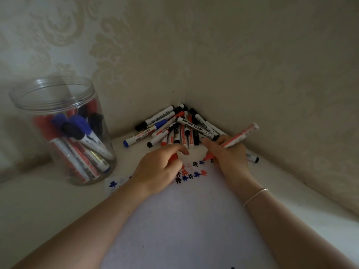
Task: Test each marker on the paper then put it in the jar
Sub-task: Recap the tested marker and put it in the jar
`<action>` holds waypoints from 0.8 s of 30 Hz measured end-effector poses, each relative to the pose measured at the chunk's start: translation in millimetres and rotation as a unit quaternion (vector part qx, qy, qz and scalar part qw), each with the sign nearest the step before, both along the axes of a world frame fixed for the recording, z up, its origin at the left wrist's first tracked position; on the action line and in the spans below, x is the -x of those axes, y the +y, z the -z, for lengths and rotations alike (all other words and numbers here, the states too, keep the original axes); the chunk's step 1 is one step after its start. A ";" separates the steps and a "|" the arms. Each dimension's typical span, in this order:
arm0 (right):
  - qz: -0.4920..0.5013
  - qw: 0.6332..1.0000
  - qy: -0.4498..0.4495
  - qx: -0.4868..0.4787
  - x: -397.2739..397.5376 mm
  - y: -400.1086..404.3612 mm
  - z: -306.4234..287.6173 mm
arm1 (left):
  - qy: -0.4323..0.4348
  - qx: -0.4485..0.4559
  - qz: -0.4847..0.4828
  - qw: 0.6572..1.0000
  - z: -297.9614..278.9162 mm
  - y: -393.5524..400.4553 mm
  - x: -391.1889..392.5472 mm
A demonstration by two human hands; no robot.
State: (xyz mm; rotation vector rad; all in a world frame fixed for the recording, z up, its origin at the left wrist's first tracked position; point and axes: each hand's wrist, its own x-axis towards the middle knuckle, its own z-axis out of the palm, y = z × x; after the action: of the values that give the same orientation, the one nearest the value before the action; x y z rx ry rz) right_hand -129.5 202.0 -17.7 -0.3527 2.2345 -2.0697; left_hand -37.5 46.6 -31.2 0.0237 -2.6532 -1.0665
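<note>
Paper (186,220) nearest us. Our right hand (229,152) grips the red marker (236,138), tip on paper, long axis running 2 o'clock. Left hand (161,167) clenches its red cap (173,157), just beside at 9. Jar (58,105) further out, 10 o'clock, left hand nearer.

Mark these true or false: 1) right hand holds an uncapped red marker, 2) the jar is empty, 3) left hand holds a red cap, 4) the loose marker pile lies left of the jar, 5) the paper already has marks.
1. The right hand grips an uncapped red marker: true.
2. The clear plastic jar is empty: false, it holds several markers.
3. The left hand pinches a red cap: true.
4. The loose marker pile lies left of the jar: false, it lies right, in the corner.
5. The white paper sheet has marks: true.
</note>
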 end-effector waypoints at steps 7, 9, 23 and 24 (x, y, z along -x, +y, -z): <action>-0.185 0.931 -0.156 0.272 3.8 9.9 -6.0 | 0.026 -0.018 0.009 0.999 1.8 -2.7 2.5; -0.197 0.937 -0.149 0.247 -0.3 9.2 -8.5 | 0.025 -0.025 0.013 0.999 2.1 -2.8 2.6; -0.212 0.971 -0.036 0.103 -1.9 7.9 -1.8 | 0.055 -0.005 0.047 0.997 2.5 -1.1 2.1; -0.227 0.967 -0.048 0.110 -1.6 9.1 -3.6 | 0.064 -0.009 0.053 0.996 1.5 -1.8 1.8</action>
State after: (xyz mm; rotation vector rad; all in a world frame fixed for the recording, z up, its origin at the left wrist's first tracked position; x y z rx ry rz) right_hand -127.9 211.1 -14.1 -0.6877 1.6718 -2.0247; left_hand -39.3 44.8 -32.6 -0.1785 -2.5537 -1.0865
